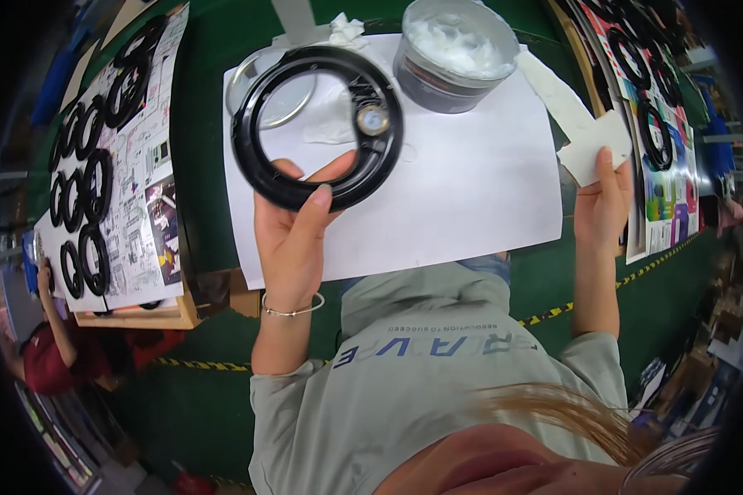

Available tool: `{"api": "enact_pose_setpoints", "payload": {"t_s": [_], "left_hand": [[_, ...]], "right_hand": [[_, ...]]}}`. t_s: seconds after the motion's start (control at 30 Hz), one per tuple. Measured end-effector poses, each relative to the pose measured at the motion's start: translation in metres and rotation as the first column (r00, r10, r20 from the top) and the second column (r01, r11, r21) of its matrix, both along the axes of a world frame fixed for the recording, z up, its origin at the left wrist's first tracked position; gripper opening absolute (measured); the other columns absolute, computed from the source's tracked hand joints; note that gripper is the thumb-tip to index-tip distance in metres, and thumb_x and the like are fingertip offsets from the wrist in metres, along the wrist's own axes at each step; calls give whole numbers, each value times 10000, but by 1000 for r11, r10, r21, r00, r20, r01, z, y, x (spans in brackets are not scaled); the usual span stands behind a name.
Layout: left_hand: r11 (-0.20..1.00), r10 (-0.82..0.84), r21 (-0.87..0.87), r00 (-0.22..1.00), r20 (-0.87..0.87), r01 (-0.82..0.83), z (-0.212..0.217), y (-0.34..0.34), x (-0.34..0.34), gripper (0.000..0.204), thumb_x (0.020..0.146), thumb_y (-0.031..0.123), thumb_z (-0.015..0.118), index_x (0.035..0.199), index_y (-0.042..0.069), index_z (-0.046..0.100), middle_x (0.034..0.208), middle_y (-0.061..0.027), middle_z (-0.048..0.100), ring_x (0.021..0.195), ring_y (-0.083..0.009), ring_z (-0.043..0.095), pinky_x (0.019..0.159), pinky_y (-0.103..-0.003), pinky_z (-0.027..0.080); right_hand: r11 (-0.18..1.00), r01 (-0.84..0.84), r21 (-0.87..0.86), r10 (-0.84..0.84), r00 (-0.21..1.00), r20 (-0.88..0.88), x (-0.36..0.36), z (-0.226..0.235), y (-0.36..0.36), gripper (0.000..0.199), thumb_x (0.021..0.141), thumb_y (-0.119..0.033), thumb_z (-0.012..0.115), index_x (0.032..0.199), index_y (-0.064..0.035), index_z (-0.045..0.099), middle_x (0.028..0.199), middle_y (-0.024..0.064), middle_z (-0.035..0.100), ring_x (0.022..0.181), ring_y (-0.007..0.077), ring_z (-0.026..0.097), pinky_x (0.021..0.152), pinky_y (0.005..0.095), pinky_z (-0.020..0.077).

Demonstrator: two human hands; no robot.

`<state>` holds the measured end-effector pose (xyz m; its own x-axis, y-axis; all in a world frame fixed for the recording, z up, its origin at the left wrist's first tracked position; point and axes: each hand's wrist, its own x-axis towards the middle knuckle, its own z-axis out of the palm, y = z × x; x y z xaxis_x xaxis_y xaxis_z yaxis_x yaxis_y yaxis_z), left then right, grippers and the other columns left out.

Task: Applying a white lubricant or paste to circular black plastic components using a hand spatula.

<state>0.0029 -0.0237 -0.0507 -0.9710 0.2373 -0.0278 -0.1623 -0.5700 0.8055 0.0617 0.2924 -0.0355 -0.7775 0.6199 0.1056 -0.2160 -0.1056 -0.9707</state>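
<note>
My left hand (293,235) is closed round the lower rim of a glossy black ring (390,136), held up over a white paper sheet (470,186). A small round metallic-looking part (373,120) sits in a thicker section on the ring's right side. In my right hand (604,194), out past the sheet's right edge, a flat white card-like piece (596,150) is pinched between thumb and fingers. Beyond the ring stands a tub (442,92) filled with white paste (462,45). A round clear lid (282,103) shows partly through the ring.
At left, a board (153,231) carries several black rings (97,256); another board (669,210) with similar rings (654,136) stands at right. Crumpled white tissue (347,30) lies at the back. A white strip (553,95) lies beside the tub. Another person's arm (56,318) shows far left.
</note>
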Motion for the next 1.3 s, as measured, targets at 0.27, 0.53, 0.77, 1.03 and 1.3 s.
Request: {"api": "enact_pose_setpoints", "payload": {"t_s": [0.27, 0.53, 0.77, 1.03, 1.3], "left_hand": [[980, 4, -192, 981, -194, -43, 6, 2, 5, 258, 844, -66, 475, 1035, 49, 344, 1088, -267, 564, 876, -89, 565, 715, -172, 418], [979, -33, -204, 961, -274, -25, 5, -4, 4, 266, 841, -82, 463, 1042, 46, 345, 1081, -263, 568, 892, -93, 570, 702, -168, 417], [978, -1, -201, 973, -230, -47, 7, -1, 4, 269, 837, -87, 466, 1038, 46, 346, 1073, -262, 572, 878, -92, 576, 676, -156, 415], [968, 16, -233, 950, -310, -93, 7, 1, 4, 280, 834, -107, 457, 1048, 24, 333, 1127, -278, 532, 1012, -130, 536, 798, -207, 415], [941, -9, -315, 924, -382, -121, 2, 0, 1, 265, 837, -98, 465, 1035, 27, 340, 1138, -259, 533, 957, -87, 527, 735, -172, 405]], "right_hand": [[449, -178, 876, 483, 873, -70, -2, 46, -43, 205, 814, 101, 489, 1016, 71, 512, 954, 218, 621, 816, 234, 621, 715, 276, 483], [384, -314, 869, 564, 824, 48, -12, 59, -51, 197, 818, 133, 406, 990, 100, 498, 946, 301, 592, 908, 367, 607, 815, 385, 478], [167, -233, 958, 597, 797, 89, -23, 67, -55, 213, 774, 165, 423, 965, 103, 489, 919, 297, 602, 867, 377, 624, 770, 374, 501], [124, -229, 965, 487, 862, 142, -17, 70, -57, 145, 803, 89, 518, 947, 96, 534, 896, 216, 634, 670, 188, 610, 607, 231, 472], [622, -417, 663, 414, 894, 173, -18, 44, -50, 175, 842, -71, 589, 940, 72, 566, 785, 69, 619, 660, 81, 542, 582, 189, 413]]}}
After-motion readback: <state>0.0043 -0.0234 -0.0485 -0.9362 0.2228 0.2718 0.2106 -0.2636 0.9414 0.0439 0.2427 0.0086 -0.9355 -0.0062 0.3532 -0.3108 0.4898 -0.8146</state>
